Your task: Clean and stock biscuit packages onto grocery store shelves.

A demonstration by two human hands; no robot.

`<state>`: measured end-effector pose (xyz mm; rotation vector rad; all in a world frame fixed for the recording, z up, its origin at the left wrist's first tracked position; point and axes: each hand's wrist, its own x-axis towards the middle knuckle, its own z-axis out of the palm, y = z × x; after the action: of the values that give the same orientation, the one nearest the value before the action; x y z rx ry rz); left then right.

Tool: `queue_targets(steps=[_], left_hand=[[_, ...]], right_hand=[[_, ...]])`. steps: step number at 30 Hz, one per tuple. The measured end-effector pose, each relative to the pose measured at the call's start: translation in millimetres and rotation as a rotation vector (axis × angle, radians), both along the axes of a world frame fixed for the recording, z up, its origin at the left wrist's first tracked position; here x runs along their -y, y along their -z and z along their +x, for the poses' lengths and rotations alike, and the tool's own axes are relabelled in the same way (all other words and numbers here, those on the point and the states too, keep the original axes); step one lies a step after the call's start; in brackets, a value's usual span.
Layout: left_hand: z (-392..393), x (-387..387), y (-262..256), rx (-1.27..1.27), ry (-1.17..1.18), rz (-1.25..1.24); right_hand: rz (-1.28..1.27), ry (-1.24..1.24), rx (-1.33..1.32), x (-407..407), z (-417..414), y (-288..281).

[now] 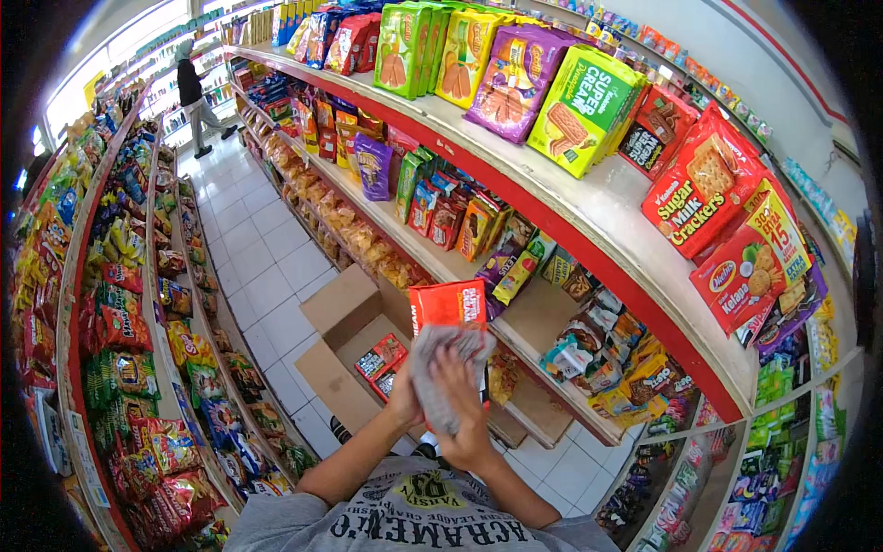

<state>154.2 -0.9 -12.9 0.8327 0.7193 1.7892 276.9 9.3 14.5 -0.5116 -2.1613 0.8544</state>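
Note:
In front of my chest is a red cream biscuit packet (448, 301), tilted upward. My left hand (405, 393) grips its left side near the lower end. A grey cloth (441, 345) lies over the packet and hides most of it. With spread fingers, my right hand (459, 386) presses the cloth against the packet. Below my hands, an open cardboard box (341, 314) rests on the floor with red and black biscuit packets (381, 362) inside. Beside my hands runs a red-edged shelf (510, 186) bearing several biscuit packs, among them green and yellow pineapple ones (583, 114).
Snack bags (124, 317) fill the shelving on my left. A tiled aisle (248, 234) leads away to a walking person (193, 96). The lower shelf (538, 310) holds chocolate and wafer packs. Red cracker bags (710, 186) occupy the upper shelf's near end.

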Motion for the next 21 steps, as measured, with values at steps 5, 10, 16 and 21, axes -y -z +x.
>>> queue_targets(steps=[5, 10, 16, 21], left_hand=[[-17, 9, 11, 0.094, 0.152, -0.115], [-7, 27, 26, 0.167, 0.220, -0.384], [-36, 13, 44, 0.208, 0.094, -0.022], [-7, 27, -3, 0.340, 0.012, -0.170]], right_hand=[[0.026, -0.050, -0.001, -3, 2, 12], [-0.013, 0.084, -0.168, -34, -4, -8], [0.054, -0.191, 0.006, 15, -9, 10], [0.079, -0.056, -0.100, -17, -14, -8]])
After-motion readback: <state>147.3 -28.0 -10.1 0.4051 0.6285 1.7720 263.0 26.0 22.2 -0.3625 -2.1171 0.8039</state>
